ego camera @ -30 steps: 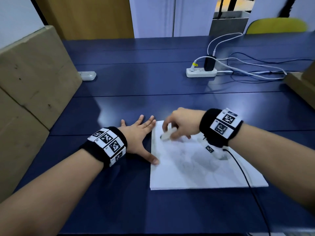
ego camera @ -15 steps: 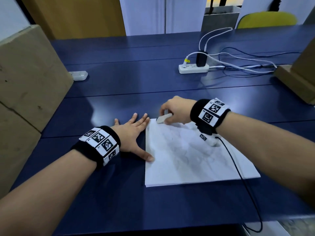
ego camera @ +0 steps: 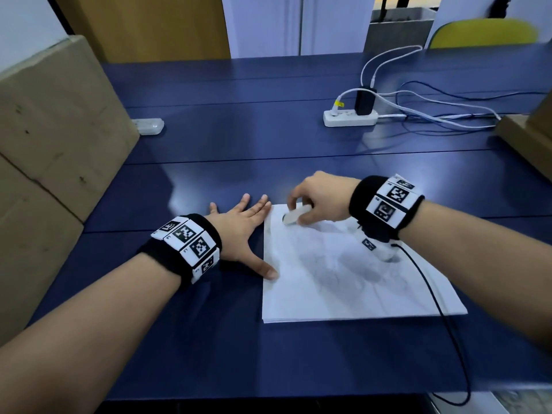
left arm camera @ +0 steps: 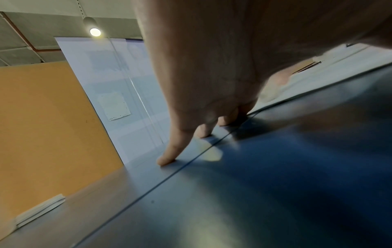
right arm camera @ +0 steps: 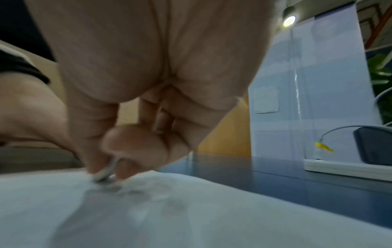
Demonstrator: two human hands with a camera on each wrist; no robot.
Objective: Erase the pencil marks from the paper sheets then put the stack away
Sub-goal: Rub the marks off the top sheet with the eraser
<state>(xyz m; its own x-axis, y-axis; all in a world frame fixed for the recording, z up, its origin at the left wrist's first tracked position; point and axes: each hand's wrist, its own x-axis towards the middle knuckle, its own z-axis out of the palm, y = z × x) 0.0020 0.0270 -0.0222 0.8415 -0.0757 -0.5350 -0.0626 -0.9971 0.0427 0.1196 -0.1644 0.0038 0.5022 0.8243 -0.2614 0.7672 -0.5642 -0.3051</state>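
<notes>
- pinching the eraser (ego camera: 294,216) in a closed grip, the right hand (ego camera: 321,201) rubs the paper stack's (ego camera: 343,282) far left corner on the bench (ego camera: 268,360).
- left hand (ego camera: 242,231) lies flat, open, thumb alone on the edge; hard strokes could crumple or shift the top sheet.

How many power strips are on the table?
2. One power strip far right with a black charger plugged in; another far left beside the cardboard box.

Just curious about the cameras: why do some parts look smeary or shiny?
Head view: ceiling light glares off the blue table, and the eraser in the right hand is motion-blurred. Left wrist view: a lamp reflection sits beside the left hand; the near tabletop is soft. Right wrist view: the paper stack and fingers are smeared.
</notes>
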